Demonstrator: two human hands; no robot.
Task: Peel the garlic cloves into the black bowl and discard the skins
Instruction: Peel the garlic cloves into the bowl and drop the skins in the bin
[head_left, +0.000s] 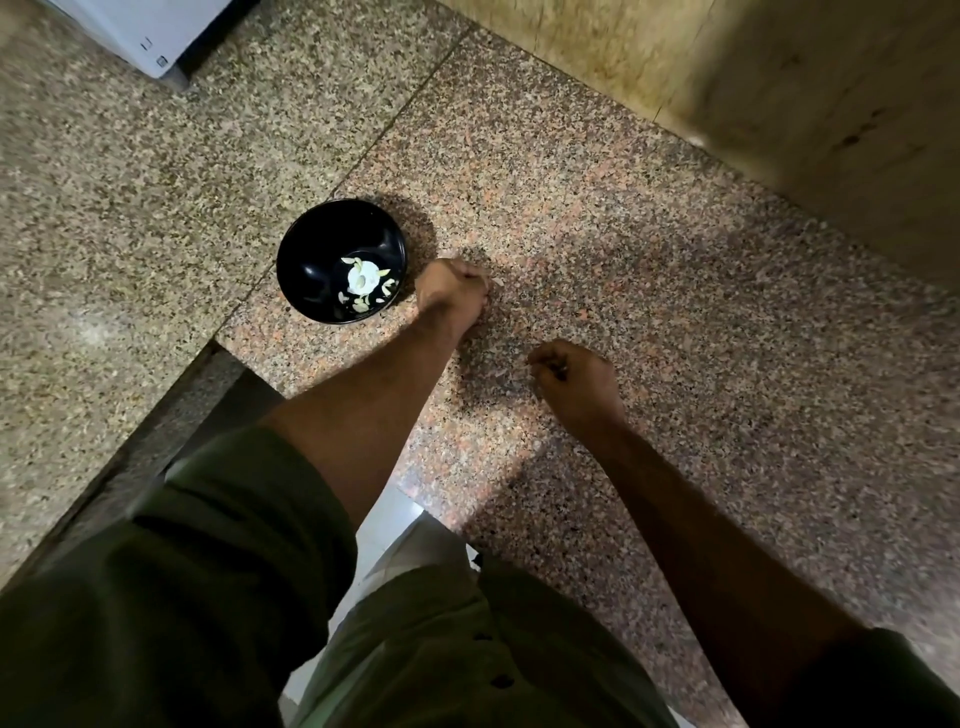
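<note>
The black bowl (340, 261) stands upright on the speckled granite tabletop (649, 291), mouth facing up, near the tabletop's left edge where it meets a lighter stone slab (104, 208). In its bottom lies a pale garlic bulb (362, 275) with several loose cloves (388, 285) scattered round it toward the near-right side of the bowl; they are too small to tell which way their long axes run. The left hand (451, 291) is just to the right of the bowl, knuckles up, fingers curled tight into the palm against the tabletop; whether it holds anything inside the fist cannot be told. The right hand (574, 376) is nearer the person and apart from the left, its fingers curled under with the tips bunched together over the stone, seemingly pinching something small and dark, though what it is cannot be made out. Both forearms come from rolled green sleeves (208, 545).
</note>
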